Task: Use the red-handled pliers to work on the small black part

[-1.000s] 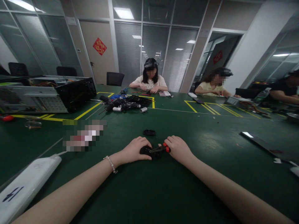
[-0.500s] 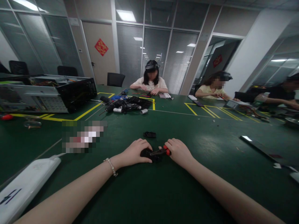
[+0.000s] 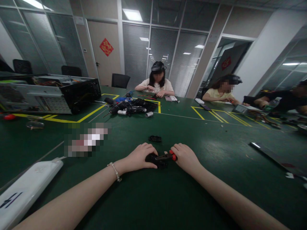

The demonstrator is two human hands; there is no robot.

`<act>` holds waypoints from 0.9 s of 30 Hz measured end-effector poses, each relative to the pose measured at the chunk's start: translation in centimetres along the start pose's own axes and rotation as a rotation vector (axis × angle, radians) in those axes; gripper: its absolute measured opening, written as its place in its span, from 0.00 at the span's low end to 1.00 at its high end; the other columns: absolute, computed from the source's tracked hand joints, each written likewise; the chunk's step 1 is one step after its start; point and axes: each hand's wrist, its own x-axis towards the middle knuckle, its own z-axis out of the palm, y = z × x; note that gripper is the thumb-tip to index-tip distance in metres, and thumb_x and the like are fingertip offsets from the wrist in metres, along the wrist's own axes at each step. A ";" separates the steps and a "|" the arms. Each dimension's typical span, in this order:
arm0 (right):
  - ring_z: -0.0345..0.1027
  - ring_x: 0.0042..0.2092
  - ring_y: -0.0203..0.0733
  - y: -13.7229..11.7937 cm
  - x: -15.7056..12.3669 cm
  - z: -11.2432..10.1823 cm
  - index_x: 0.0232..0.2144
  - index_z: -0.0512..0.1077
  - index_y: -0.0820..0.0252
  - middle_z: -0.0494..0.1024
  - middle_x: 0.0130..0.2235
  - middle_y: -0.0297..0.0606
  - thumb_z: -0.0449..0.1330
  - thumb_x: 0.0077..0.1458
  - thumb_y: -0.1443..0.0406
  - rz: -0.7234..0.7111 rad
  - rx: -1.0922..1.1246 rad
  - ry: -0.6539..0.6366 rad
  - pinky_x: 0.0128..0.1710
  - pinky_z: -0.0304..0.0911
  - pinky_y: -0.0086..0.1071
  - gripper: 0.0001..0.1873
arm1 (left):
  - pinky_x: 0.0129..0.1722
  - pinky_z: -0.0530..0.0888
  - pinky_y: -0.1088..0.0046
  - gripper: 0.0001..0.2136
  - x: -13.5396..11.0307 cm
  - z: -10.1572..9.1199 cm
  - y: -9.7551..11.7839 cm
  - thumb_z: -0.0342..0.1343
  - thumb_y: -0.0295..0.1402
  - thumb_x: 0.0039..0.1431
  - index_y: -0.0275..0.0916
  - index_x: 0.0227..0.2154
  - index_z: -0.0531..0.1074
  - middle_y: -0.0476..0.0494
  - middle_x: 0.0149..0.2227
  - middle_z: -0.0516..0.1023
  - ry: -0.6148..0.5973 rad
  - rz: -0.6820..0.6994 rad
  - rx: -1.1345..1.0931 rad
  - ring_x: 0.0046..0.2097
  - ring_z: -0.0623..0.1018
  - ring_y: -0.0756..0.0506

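Note:
My left hand point(image 3: 140, 156) is closed around a small black plastic-looking part point(image 3: 151, 158), holding it low over the green table. In my right hand point(image 3: 187, 157) are the red handles of a pair of pliers point(image 3: 165, 157). Their dark jaws point left and reach the black part; what exactly they grip is too small to make out. Just beyond my hands lies another small black piece point(image 3: 155, 138) on the tabletop.
A white power bank point(image 3: 31, 185) sits at left front, near an open computer case point(image 3: 48, 95). Black tools, including a drill point(image 3: 115, 108), are heaped ahead. A dark flat bar point(image 3: 268, 156) lies at right. Several people work across the green table point(image 3: 216, 191).
The whole view has shifted slightly, so things appear a little further right. My hands, the pliers and the black part keep nearly the same arrangement.

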 end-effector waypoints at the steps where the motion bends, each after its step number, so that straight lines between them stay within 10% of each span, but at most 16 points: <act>1: 0.61 0.35 0.39 0.0 0.0 0.0 0.33 0.68 0.61 0.70 0.34 0.38 0.55 0.47 0.70 -0.003 0.004 0.002 0.36 0.56 0.32 0.08 | 0.40 0.62 0.69 0.17 0.0 0.0 0.0 0.56 0.46 0.48 0.42 0.38 0.66 0.48 0.40 0.67 0.002 -0.002 0.000 0.42 0.65 0.44; 27: 0.63 0.37 0.40 -0.4 0.1 -0.4 0.33 0.69 0.61 0.72 0.35 0.38 0.54 0.46 0.72 -0.005 -0.026 0.006 0.42 0.55 0.36 0.10 | 0.40 0.62 0.69 0.18 -0.1 0.0 -0.1 0.56 0.47 0.47 0.43 0.39 0.66 0.49 0.41 0.67 -0.012 -0.021 -0.004 0.43 0.65 0.44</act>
